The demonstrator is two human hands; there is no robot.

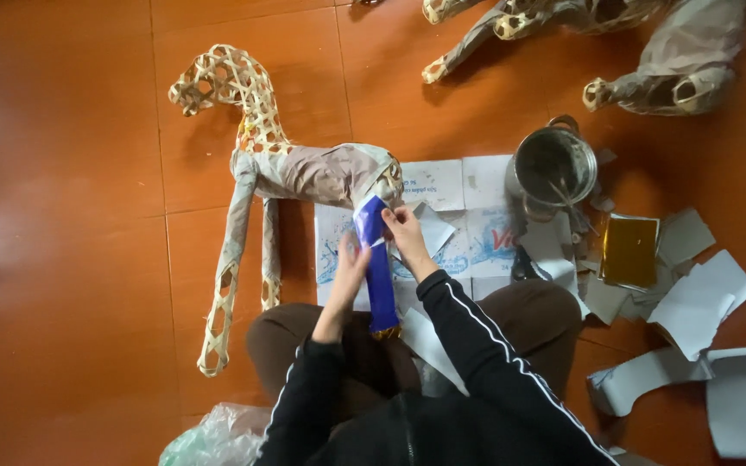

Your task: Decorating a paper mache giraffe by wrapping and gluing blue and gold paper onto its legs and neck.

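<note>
While both hands (pixel 377 250) pinch the blue paper strip (pixel 378 272) at centre frame, it looks light, limp, tearable; best gripped by edges.

Craft workshop floor: woven horse frames (pixel 252 155), paper scraps (pixel 692 302), glue pot (pixel 554 168).

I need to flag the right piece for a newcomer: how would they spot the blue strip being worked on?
Find the woven horse frame lying on the red floor; at its rear end, both hands meet. The blue strip runs from the right hand past the left hand toward the lap. It is the only shiny blue piece; nearby scraps are pale grey.
</note>
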